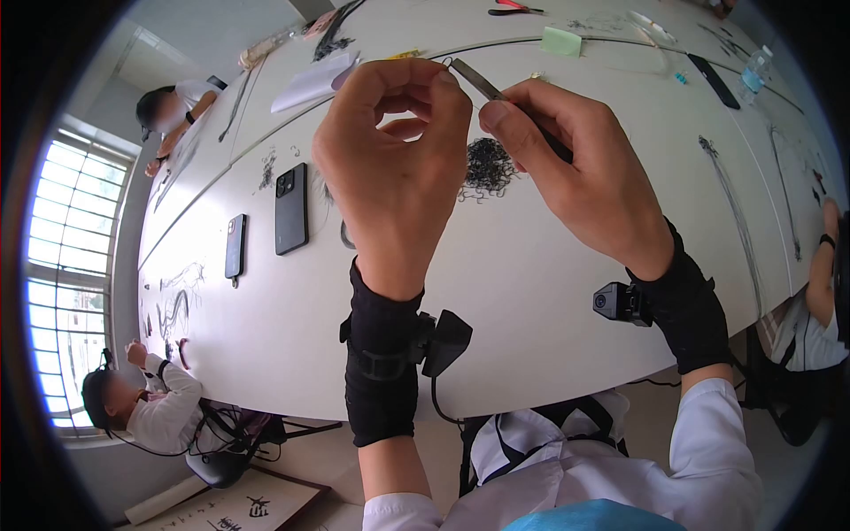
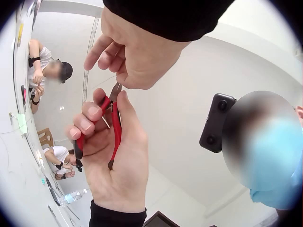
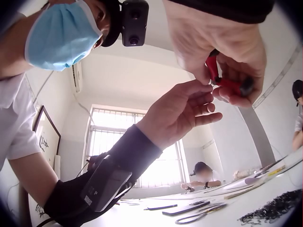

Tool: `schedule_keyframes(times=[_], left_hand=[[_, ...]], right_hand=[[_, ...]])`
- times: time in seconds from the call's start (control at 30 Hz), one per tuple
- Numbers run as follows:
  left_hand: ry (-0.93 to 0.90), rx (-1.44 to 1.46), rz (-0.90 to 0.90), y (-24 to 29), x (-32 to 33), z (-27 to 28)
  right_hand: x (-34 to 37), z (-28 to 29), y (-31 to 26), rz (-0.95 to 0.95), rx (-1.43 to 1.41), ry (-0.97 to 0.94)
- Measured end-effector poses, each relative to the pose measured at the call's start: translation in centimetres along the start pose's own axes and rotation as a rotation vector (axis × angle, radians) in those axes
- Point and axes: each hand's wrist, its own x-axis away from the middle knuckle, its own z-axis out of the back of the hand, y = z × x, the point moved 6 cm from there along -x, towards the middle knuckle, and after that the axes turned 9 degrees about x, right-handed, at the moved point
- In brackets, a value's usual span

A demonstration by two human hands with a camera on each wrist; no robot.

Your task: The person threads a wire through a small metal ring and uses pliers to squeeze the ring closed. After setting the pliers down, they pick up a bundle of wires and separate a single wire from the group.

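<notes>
My left hand is raised over the table, pinching a tiny wire loop between thumb and index finger. The other fingers of that hand are loosely bent. My right hand grips a pair of pliers with red and black handles, its palm showing in the left wrist view. The metal tip of the pliers comes right up to the left fingertips and the loop. Below the hands, a heap of small dark bent wire pieces lies on the white table.
Two dark phones lie left of my left forearm. Scissors lie near them, partly hidden behind my wrist in the head view. Farther back are a green note, red-handled pliers and a water bottle. Other people sit around the table.
</notes>
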Motion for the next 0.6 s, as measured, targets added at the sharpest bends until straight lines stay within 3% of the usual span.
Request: schedule_keyframes(times=[0.23, 0.33, 0.6], left_hand=[[-0.002, 0.001, 0.028, -0.13, -0.05, 0.09], [-0.019, 0.036, 0.049, -0.19, -0.04, 0.04], [-0.048, 0.090, 0.079, -0.48, -0.06, -0.10]], right_hand=[[0.13, 0.07, -0.18, -0.076, 0.018, -0.071], [-0.04, 0.14, -0.24, 0.029, 0.026, 0.023], [-0.04, 0.33, -0.29, 0.035, 0.067, 0.023]])
